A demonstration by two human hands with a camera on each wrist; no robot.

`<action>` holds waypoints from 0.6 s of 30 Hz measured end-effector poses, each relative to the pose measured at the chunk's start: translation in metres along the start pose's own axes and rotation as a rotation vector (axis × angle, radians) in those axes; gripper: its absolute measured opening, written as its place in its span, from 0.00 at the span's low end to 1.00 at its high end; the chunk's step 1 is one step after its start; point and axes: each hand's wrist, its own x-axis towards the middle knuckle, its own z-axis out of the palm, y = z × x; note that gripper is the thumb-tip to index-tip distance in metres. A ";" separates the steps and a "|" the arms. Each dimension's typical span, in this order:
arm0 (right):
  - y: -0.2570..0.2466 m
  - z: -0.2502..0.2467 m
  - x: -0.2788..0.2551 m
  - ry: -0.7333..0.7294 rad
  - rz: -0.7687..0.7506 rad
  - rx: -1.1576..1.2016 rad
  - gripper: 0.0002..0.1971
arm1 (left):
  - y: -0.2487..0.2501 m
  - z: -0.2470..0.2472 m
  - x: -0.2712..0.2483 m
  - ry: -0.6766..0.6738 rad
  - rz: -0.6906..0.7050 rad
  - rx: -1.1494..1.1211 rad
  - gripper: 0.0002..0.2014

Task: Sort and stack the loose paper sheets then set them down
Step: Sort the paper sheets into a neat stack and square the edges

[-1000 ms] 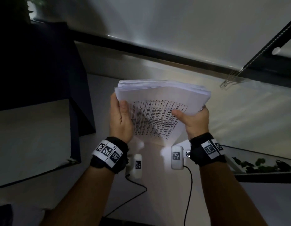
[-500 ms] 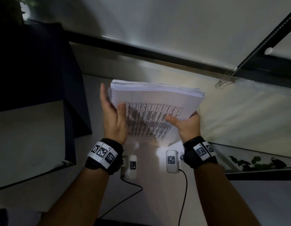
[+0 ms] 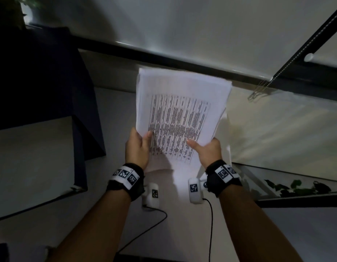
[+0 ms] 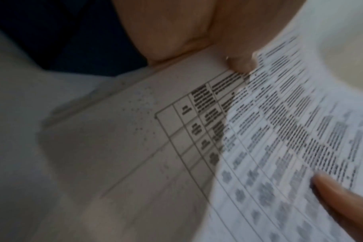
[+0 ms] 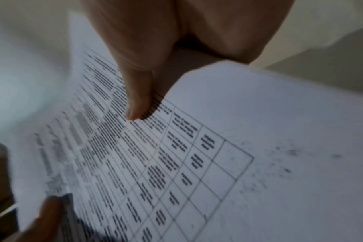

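Note:
A thick stack of white paper sheets (image 3: pixel 180 114), its top page printed with a table, is held up in front of me over the pale table (image 3: pixel 114 110). My left hand (image 3: pixel 138 146) grips its near left corner, thumb on top. My right hand (image 3: pixel 205 150) grips the near right corner the same way. The left wrist view shows the printed sheet (image 4: pixel 269 131) under my left thumb (image 4: pixel 238 63), with the right thumb low at the right. In the right wrist view my right thumb (image 5: pixel 138 101) presses on the sheet (image 5: pixel 197 163). The fingers beneath the stack are hidden.
A dark blue box-like piece of furniture (image 3: pixel 41 82) stands at the left beside a pale surface (image 3: pixel 31 157). A dark rail (image 3: pixel 182 61) runs along the far wall, with a blind cord (image 3: pixel 262 87) at the right. Leaves (image 3: pixel 296 186) lie low on the right.
The stack has turned from lying wide across my view to standing lengthwise away from me. My left hand has gone from open against the left edge to gripping the near corner.

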 end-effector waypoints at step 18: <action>-0.036 -0.047 -0.046 -0.047 -0.122 0.009 0.21 | 0.054 -0.030 -0.057 -0.027 -0.067 -0.285 0.14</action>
